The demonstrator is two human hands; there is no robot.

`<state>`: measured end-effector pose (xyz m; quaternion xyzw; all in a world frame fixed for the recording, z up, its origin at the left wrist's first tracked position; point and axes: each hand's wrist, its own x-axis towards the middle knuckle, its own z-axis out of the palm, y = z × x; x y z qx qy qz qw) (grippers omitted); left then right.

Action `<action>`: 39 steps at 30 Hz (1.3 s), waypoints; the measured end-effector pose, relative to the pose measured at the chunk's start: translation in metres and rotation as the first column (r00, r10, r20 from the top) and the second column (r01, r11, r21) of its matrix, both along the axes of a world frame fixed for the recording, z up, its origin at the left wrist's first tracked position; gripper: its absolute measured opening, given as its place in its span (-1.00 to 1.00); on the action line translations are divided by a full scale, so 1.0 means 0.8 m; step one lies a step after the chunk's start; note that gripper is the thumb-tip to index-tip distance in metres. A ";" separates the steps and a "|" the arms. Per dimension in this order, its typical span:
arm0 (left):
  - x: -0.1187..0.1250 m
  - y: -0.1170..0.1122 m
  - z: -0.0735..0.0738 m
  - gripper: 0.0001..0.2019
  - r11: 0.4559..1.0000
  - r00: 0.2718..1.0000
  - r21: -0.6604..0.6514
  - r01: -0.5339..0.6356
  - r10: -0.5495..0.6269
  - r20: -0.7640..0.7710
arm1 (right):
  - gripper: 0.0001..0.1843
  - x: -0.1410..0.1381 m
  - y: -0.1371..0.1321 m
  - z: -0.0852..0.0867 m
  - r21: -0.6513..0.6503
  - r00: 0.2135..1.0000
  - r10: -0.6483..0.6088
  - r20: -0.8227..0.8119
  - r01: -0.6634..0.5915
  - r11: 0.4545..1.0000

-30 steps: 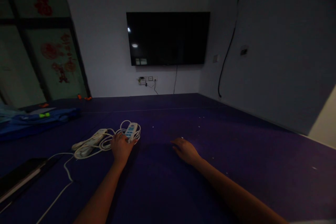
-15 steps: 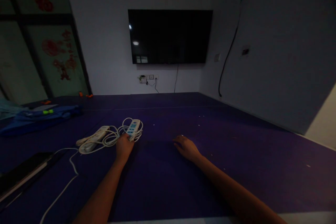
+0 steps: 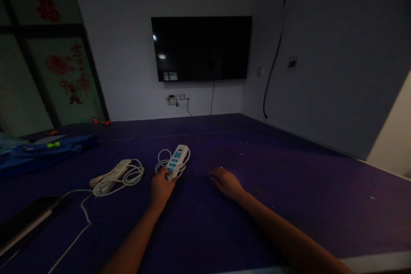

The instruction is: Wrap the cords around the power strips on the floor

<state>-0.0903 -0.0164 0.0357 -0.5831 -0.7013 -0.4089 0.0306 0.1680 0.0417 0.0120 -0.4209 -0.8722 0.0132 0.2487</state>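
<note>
My left hand (image 3: 163, 186) is closed around the near end of a white power strip (image 3: 177, 157) with blue sockets. Loops of its white cord (image 3: 164, 152) hang about the strip on both sides. To the left lies a second white power strip (image 3: 116, 174), with its own coiled cord (image 3: 136, 175) beside and across it. My right hand (image 3: 227, 181) rests palm down on the purple surface (image 3: 205, 227), fingers loosely spread and nothing in them. It is to the right of the held strip, apart from it.
A dark flat device (image 3: 28, 218) with a white cable (image 3: 72, 244) lies at the left edge. Blue cloth (image 3: 61, 150) is heaped farther back. Small white scraps dot the surface on the right. A television (image 3: 202, 49) hangs on the far wall.
My left hand has moved right with the power strip and its cord, away from the second strip. The two cord bundles now lie apart. My right hand has stayed about where it was.
</note>
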 end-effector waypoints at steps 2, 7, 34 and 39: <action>0.012 -0.004 -0.002 -0.87 0.998 0.997 0.023 0.066 -0.067 0.046 | -0.66 -0.001 -0.002 0.001 0.008 1.000 -0.002 -0.002 0.002 1.000; 0.047 -0.016 -0.010 -0.71 0.972 0.936 0.066 0.225 -0.235 0.261 | -0.62 -0.005 -0.010 0.007 0.036 1.000 0.012 0.026 -0.013 0.999; 0.074 -0.029 -0.018 -0.63 0.894 0.786 0.217 0.392 -0.448 0.427 | -0.71 -0.023 -0.029 0.015 0.039 0.971 -0.133 0.200 0.128 0.991; 0.075 -0.031 -0.019 -0.80 0.868 0.783 0.268 0.419 -0.494 0.378 | -0.71 -0.022 -0.030 0.014 0.051 0.972 -0.163 0.167 0.157 0.986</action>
